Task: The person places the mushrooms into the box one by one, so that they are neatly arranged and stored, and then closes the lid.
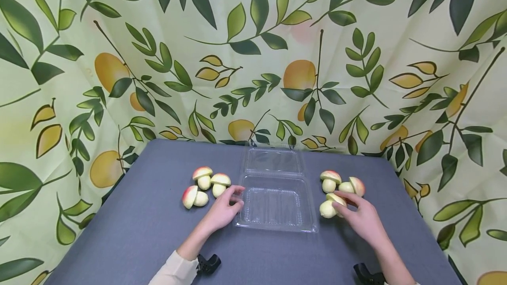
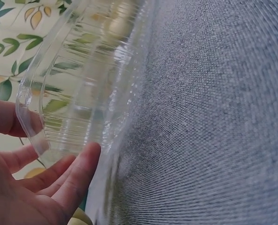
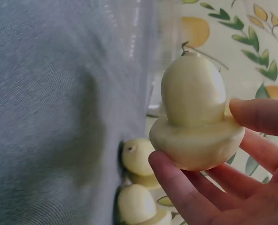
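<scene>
My right hand (image 1: 358, 217) pinches a mushroom (image 3: 193, 93), pale with a rounded stem and a smooth cap, its stem pointing up in the right wrist view. Thumb and fingertips press around the cap, lifted above the table. Two more mushrooms, one with a red-tinged cap (image 1: 330, 176) and one on its side (image 1: 352, 186), lie just beyond this hand. A clear hinged plastic container (image 1: 277, 228) sits mid-table, lid folded back, its tray holding nothing. My left hand (image 1: 223, 210) holds the tray's left rim, with fingers on both sides of the thin plastic in the left wrist view.
On the left, close beyond my left hand, three red-capped mushrooms (image 1: 203, 175) form a cluster. The grey cloth-covered table (image 1: 130, 232) ends at a leaf-and-fruit patterned curtain (image 1: 257, 56). The container's open lid (image 1: 273, 160) reaches toward the far edge.
</scene>
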`<state>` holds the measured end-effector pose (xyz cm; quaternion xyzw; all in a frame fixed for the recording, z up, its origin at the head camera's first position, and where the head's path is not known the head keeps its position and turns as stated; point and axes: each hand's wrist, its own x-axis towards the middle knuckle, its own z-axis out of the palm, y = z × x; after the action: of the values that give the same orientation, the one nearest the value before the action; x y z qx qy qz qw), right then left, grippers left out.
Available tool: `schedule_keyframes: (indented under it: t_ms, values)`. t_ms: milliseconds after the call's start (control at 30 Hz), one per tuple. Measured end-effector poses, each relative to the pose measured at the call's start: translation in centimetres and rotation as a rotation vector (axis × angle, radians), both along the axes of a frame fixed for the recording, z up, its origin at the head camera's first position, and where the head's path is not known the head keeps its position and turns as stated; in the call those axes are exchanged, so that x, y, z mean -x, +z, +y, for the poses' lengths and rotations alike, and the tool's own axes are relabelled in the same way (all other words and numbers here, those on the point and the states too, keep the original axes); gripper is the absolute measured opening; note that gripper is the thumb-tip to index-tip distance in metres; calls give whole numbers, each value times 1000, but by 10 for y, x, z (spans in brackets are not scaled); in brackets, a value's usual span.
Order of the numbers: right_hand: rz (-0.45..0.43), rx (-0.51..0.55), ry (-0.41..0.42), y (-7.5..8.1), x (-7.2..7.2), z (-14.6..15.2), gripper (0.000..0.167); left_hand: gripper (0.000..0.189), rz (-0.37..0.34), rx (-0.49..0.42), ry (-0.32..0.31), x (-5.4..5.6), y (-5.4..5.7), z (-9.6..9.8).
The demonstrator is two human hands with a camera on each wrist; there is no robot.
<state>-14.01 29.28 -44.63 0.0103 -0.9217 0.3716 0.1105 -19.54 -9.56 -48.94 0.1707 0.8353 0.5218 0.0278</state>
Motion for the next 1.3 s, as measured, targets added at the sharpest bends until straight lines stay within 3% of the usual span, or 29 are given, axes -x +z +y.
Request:
schedule_keyframes:
  t_ms: [567, 767, 1033, 1300]
  values:
    - [12, 79, 113, 19, 8, -29, 36, 39, 43, 38, -24, 2, -2, -1]
    - [13, 122, 178, 24, 14, -41, 34, 40, 20, 32, -27, 3, -1, 0]
    - [4, 108, 206, 23, 23, -57, 31, 39, -18, 19, -39, 2, 1, -1]
    - [17, 160, 250, 19, 32, -72, 30, 39, -3, 21, -33, 3, -1, -1]
